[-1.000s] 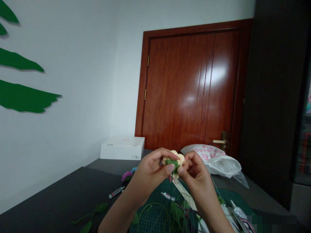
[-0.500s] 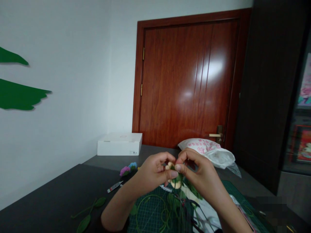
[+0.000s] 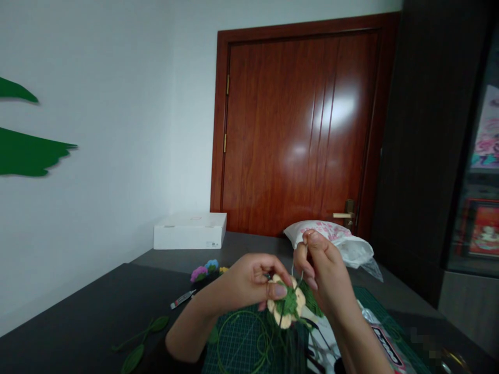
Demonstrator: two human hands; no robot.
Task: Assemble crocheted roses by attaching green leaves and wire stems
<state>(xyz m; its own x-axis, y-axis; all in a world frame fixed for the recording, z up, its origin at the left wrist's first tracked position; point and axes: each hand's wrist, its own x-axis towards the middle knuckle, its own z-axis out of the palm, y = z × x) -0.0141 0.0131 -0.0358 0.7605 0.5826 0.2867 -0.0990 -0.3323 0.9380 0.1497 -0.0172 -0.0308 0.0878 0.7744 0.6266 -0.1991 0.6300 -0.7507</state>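
Note:
My left hand (image 3: 257,280) pinches a cream crocheted flower (image 3: 299,300) with a green centre piece (image 3: 287,304), held up over the table. Raised above and to the right of the flower, my right hand (image 3: 322,259) is closed on a thin light strand (image 3: 292,267) that runs down to the flower. A dark thin stem or strand hangs below the flower. Behind the flower, a bundle of green yarn (image 3: 312,299) shows partly.
Green cutting mat (image 3: 237,337) with coiled green cord below my hands. At left, leafy sprig (image 3: 133,358), small tube (image 3: 182,299), purple flower (image 3: 198,274) and blue flower (image 3: 211,265). White box (image 3: 189,236) and plastic bag (image 3: 315,231) at the back; packet (image 3: 385,345) at right.
My right hand has lifted away from the flower, drawing the strand up. The flower now faces the camera more fully, its green middle exposed. The view has shifted slightly.

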